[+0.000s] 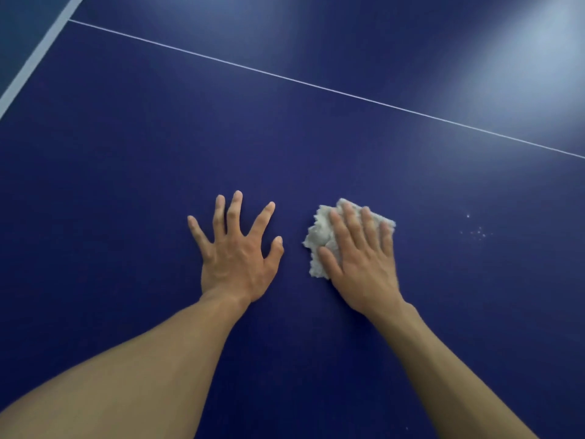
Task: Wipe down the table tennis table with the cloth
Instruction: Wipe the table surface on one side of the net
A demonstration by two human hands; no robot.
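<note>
Cloth [319,231] pressed under right hand [361,261] on table [126,153].

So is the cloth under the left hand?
No, the white cloth lies under the right hand, while the left hand rests spread flat on the bare blue table.

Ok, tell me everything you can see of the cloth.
The cloth is a small, off-white, fluffy rag with ragged edges, somewhat crumpled. It lies on the blue table, on the near side of the thin white line. The right hand presses flat on it with straight fingers, covering much of it; its left and far edges show. The left hand rests apart from it, on the table.
</note>
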